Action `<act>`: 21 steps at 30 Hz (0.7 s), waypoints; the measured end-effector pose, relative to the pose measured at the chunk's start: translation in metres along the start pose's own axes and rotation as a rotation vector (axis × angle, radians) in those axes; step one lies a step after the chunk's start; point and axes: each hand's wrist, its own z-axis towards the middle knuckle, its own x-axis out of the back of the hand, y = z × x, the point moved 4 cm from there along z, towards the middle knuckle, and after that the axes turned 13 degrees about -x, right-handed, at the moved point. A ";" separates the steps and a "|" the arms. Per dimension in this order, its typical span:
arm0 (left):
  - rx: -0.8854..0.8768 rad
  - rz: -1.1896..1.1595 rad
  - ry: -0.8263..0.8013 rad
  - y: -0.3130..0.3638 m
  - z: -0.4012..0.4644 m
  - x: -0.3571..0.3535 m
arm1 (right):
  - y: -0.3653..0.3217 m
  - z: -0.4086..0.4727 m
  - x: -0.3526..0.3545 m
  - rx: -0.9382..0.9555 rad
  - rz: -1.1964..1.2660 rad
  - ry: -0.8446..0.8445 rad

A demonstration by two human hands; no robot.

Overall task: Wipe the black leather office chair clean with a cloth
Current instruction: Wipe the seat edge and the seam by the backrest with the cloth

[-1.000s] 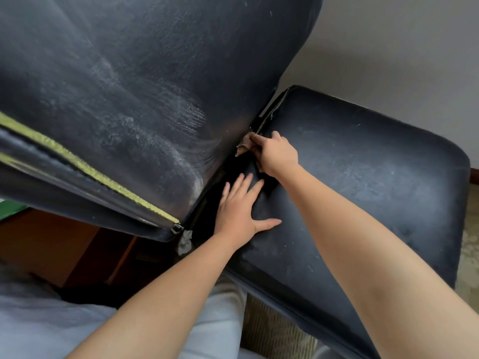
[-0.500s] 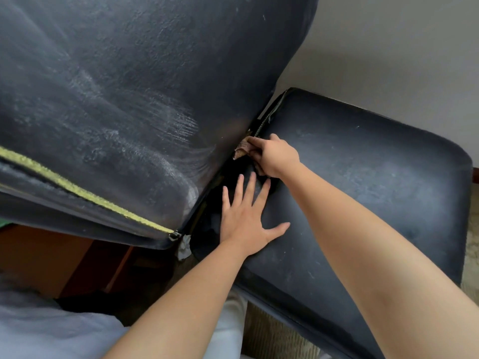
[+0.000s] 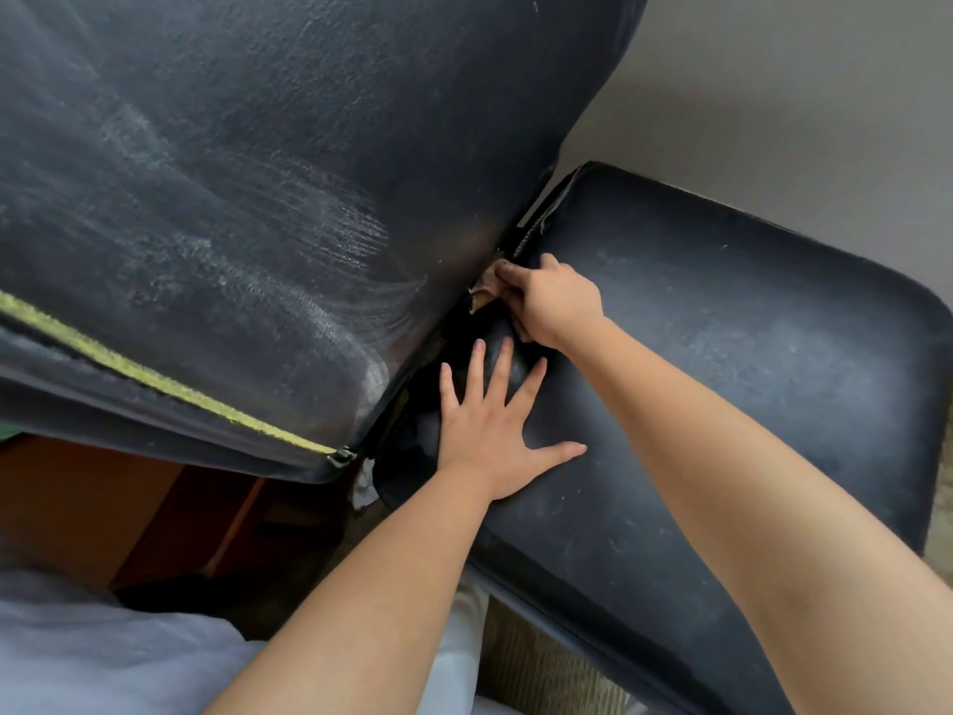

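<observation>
Fingers of the right hand (image 3: 554,301) curl tight round a small tan cloth (image 3: 483,290), pinching it against the crease where the seat (image 3: 722,343) meets the backrest (image 3: 289,162) of the black leather office chair. Only a crumpled corner of the cloth shows past the knuckles; the rest is hidden under the hand. The left hand (image 3: 490,420) lies flat on the seat's rear edge just beside the crease, fingers straight and spread wide, thumb out to the side, holding nothing. Its fingertips point into the dark gap below the right hand, close to it but apart.

Pale streaks and smears cover the lower backrest, thickest near the crease. A yellow-green zip line (image 3: 154,376) runs along the backrest's edge to a metal pull (image 3: 340,455). The seat surface is dusty, with scattered light specks. Brown wooden furniture (image 3: 103,503) sits beneath the backrest, and a plain wall (image 3: 799,95) stands behind the seat's far edge.
</observation>
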 end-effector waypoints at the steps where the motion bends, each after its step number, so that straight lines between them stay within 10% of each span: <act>1: -0.002 -0.002 0.001 0.000 0.000 0.000 | 0.001 -0.001 -0.001 0.000 -0.006 0.014; 21: -0.003 0.032 0.097 0.000 -0.002 -0.003 | 0.004 0.022 0.001 -0.070 -0.022 0.074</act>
